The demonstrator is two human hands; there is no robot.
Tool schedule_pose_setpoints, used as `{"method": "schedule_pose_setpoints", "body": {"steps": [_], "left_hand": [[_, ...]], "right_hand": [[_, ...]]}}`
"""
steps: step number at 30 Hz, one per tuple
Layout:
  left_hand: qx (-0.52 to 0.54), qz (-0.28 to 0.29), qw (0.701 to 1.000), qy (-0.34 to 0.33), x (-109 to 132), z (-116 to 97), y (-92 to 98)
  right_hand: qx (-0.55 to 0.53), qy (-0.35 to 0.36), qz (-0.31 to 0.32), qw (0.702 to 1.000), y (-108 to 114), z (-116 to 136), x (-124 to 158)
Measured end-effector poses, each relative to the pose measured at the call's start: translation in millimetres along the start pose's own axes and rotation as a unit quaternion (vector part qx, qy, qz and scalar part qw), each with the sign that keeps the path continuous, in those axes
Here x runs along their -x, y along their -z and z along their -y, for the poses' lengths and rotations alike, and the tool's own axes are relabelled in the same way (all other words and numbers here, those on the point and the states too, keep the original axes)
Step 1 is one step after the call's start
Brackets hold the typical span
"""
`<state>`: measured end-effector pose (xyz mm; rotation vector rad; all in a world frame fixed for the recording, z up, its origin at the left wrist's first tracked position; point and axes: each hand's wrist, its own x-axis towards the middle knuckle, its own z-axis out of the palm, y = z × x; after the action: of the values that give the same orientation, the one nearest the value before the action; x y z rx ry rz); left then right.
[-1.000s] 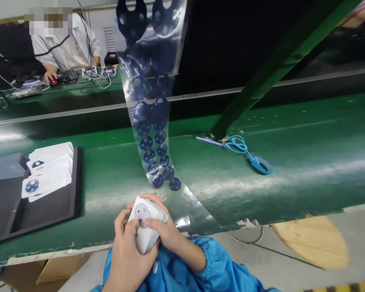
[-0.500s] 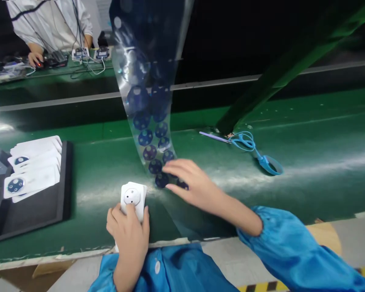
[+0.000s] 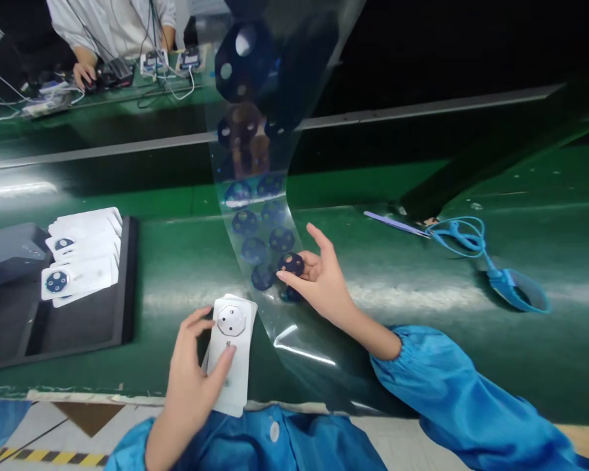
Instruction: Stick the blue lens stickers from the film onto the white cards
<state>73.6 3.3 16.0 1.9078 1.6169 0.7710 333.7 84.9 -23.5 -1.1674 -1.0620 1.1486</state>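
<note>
At the left of the green bench (image 3: 177, 261), a black tray (image 3: 129, 281) held overlapping white cards (image 3: 91, 261), some bearing dark round pieces. To its right, the left hand (image 3: 189, 376) reached in from the near side, its thumb and fingers spread apart. The thumb tip lay over the top face of a white card stack (image 3: 240, 358), the fingertips at its left edge; firm contact could not be determined. The stack lay at the near side of the bench. Right of it, a clear film strip (image 3: 261, 230) carried paired dark discs. The right hand (image 3: 319, 275) was angled far and left, its thumb and fingers closed on a dark disc (image 3: 291, 263) just above the strip, index finger raised. Purple tweezers (image 3: 392, 223) and a blue wrist strap (image 3: 513, 288) lay farther right.
</note>
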Motion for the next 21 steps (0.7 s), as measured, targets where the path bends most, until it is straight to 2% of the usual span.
{"method": "schedule_pose_setpoints", "body": {"steps": [3,6,8,10,13,18,20,21], "left_hand": [[0.167,0.049,0.985,-0.014,-48,3,2.4],[0.297,0.119,0.946,-0.045,-89,-8,-18.4],[0.360,0.134,0.923,-0.031,-104,-19,-36.3],[0.410,0.144,0.901,0.011,-110,-25,-49.9],[0.456,0.155,0.875,0.053,-112,-26,-56.8],[0.475,0.158,0.864,0.059,-113,-20,-52.3],[0.479,0.155,0.862,0.065,-114,-19,-52.0],[0.479,0.153,0.862,0.066,-114,-19,-52.1]], "right_hand": [[0.003,0.045,-0.035,0.998,-19,6,-5],[0.056,0.087,-0.083,0.991,-30,8,-5],[0.092,0.098,-0.093,0.987,-28,9,-7],[0.105,0.098,-0.076,0.987,-20,12,-10],[0.105,0.073,-0.005,0.992,-4,16,-16],[0.119,0.050,0.118,0.985,13,19,-16],[0.140,0.060,0.141,0.978,16,21,-14],[0.168,0.086,0.138,0.972,16,22,-13]]}}
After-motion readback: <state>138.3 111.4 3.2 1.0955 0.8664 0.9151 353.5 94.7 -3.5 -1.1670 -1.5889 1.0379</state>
